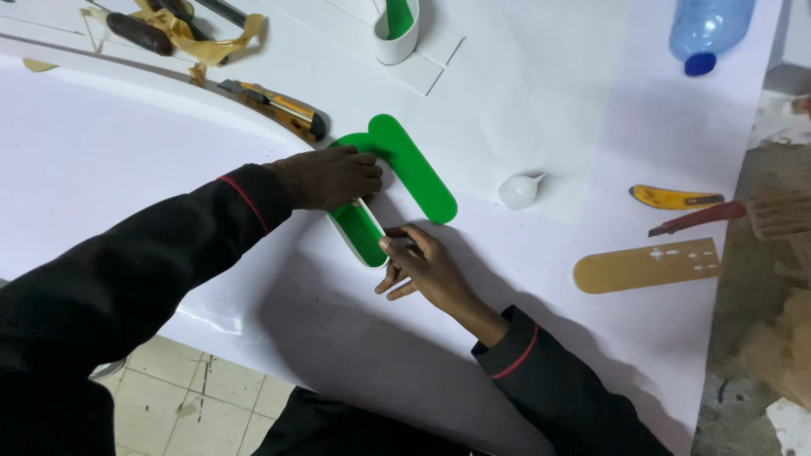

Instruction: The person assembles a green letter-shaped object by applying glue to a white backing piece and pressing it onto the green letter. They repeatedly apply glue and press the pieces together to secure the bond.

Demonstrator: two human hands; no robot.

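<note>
A green letter-shaped piece (414,169) with a white rim lies on the white table (524,84). My left hand (331,177) presses down on its upper left part, fingers curled over the bend. My right hand (418,262) pinches the white rim at the lower end of the left leg (359,232), thumb and forefinger on the edge. Both sleeves are black with a red cuff line.
A yellow utility knife (279,108) lies behind my left hand. A small white cap-like bottle (518,191), a tan oblong plate (646,264), a yellow-handled cutter (674,198), a red-handled tool (697,218), a blue plastic bottle (708,29), another white-rimmed green piece (397,29) and crumpled tape (190,34) surround the spot.
</note>
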